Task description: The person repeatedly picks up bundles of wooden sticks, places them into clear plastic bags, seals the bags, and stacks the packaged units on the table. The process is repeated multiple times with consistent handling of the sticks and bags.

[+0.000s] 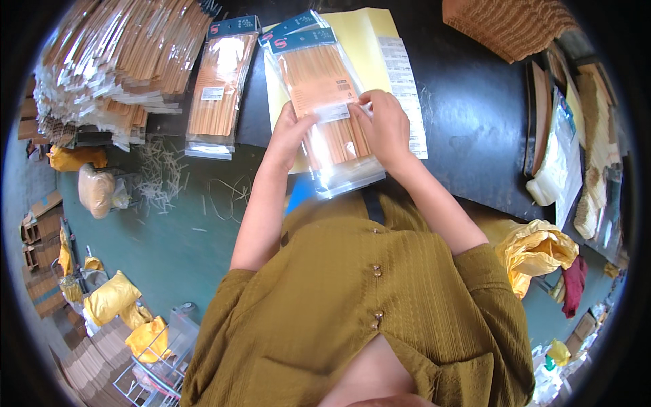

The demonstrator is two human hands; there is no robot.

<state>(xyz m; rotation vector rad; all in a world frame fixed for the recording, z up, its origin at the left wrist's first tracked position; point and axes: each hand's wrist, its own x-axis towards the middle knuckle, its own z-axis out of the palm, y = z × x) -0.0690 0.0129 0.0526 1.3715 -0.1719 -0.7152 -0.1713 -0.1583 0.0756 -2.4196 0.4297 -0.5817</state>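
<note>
A clear plastic packet of wooden sticks (325, 147), likely chopsticks, with a dark teal header, lies tilted before me. My left hand (290, 135) grips its left edge, the thumb resting at the left end of a white printed label (333, 113). My right hand (386, 124) is at the packet's right edge, thumb and bent forefinger at the label's other end. Part of another packet with a teal header (292, 25) shows behind it. Beneath are yellow sheets (356, 25) and a sheet of white printed labels (402, 66).
Left of my hands lies another labelled packet (221, 86), beside a tall stack of packets (127, 56). A corrugated cardboard stack (508, 25) stands at the back right of the black table (468, 117). Plastic bags (557, 152) lie at the right edge. Scraps (160, 173) litter the green floor.
</note>
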